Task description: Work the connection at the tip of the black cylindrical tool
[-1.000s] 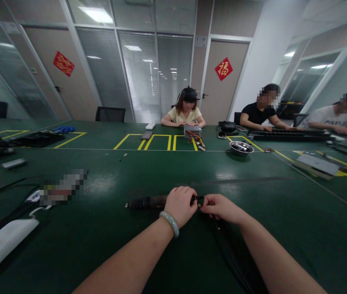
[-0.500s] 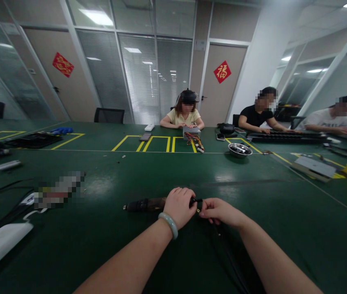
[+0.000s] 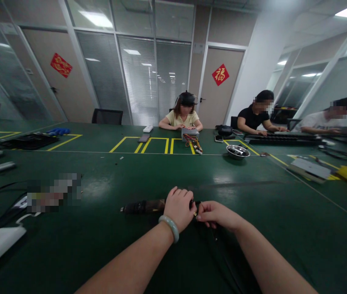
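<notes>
A dark, semi-transparent electric screwdriver [image 3: 144, 207] lies sideways on the green table, its tip pointing left. My left hand [image 3: 179, 206], with a pale bangle at the wrist, is wrapped around the rear of its body. Right beside it, at the tail end, my right hand [image 3: 214, 214] is closed in a pinch on a black cable. A small gold-coloured piece [image 3: 195, 214] shows at my right fingertips. The cable [image 3: 230, 265] runs down toward the table's near edge. My fingers hide the join between cable and screwdriver.
A white power strip [image 3: 0, 247] and cords lie at left. Further off are a metal bowl [image 3: 237, 152], a grey power supply box [image 3: 190, 134] with wires, and a flat light-coloured box [image 3: 310, 169]. Three people sit across the table, one [image 3: 185, 118] directly opposite.
My right hand has shifted slightly left, closer to my left hand and the screwdriver's tail. The view has turned a little. Both hands keep their grip.
</notes>
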